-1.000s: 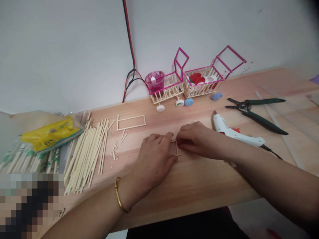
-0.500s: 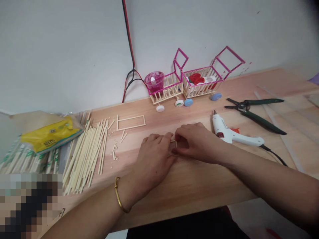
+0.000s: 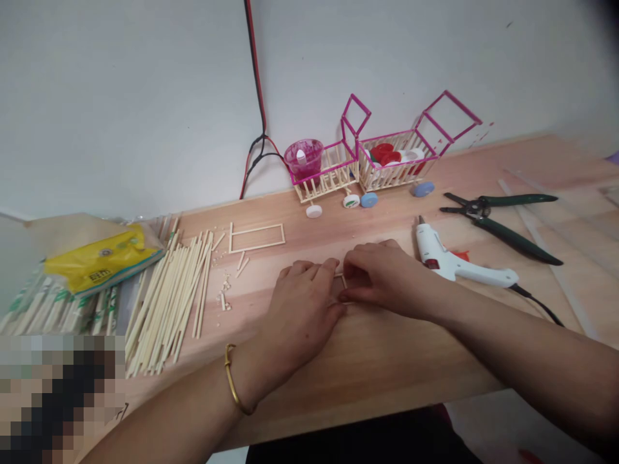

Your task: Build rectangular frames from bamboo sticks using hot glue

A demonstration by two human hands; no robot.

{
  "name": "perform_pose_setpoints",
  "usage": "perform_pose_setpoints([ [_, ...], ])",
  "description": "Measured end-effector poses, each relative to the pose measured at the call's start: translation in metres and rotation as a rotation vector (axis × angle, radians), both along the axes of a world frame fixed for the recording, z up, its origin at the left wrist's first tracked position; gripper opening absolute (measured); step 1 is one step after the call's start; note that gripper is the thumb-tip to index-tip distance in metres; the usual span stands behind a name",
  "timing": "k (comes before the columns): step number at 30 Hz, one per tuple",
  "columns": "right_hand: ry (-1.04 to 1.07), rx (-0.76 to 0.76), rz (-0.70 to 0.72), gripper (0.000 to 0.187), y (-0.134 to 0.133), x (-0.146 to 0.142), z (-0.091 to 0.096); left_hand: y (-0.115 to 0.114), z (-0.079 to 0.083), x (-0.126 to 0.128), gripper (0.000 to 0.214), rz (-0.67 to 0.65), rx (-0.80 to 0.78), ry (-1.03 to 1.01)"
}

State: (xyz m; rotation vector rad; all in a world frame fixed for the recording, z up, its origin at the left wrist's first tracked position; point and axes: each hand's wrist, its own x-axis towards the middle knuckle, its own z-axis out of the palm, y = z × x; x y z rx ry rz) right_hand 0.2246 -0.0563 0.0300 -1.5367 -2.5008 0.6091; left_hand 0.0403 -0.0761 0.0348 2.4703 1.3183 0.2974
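Note:
My left hand (image 3: 304, 309) rests on the wooden table with its fingers bent together over the left part of a small frame of thin wooden sticks (image 3: 344, 281). From the other side, my right hand (image 3: 387, 280) pinches the same frame between thumb and fingers. Only a short piece of it shows between the hands; the rest is hidden. A finished rectangular stick frame (image 3: 257, 238) lies beyond my left hand, beside short stick offcuts (image 3: 242, 265). Just right of my right hand lies a white hot glue gun (image 3: 445, 254) on its side.
Loose wooden sticks (image 3: 169, 303) and a yellow packet (image 3: 104, 258) lie left. Two stick carts (image 3: 329, 180) with bottle-cap wheels stand by the wall, one holding a pink-stained cup (image 3: 304, 161). Green-handled pliers (image 3: 503, 219) and clear strips (image 3: 546, 251) are right.
The whole view has shifted slightly, so things appear a little farther right. Both hands keep their hold on the small stick frame, with hardly any movement.

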Motion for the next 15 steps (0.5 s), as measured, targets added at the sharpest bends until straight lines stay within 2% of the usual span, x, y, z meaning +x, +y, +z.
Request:
perform_pose_setpoints([
  [5,0.02,0.003,0.006,0.022,0.003,0.002,0.0,0.001,-0.001,0.0,0.048,-0.003,-0.003,0.011],
  [11,0.127,-0.082,0.04,0.019,0.008,0.015,0.006,0.001,0.001,0.0,0.053,-0.008,0.001,0.014],
  [15,0.09,-0.06,0.099,0.043,0.004,0.016,0.005,0.001,0.001,0.0,0.049,0.002,-0.002,0.015],
])
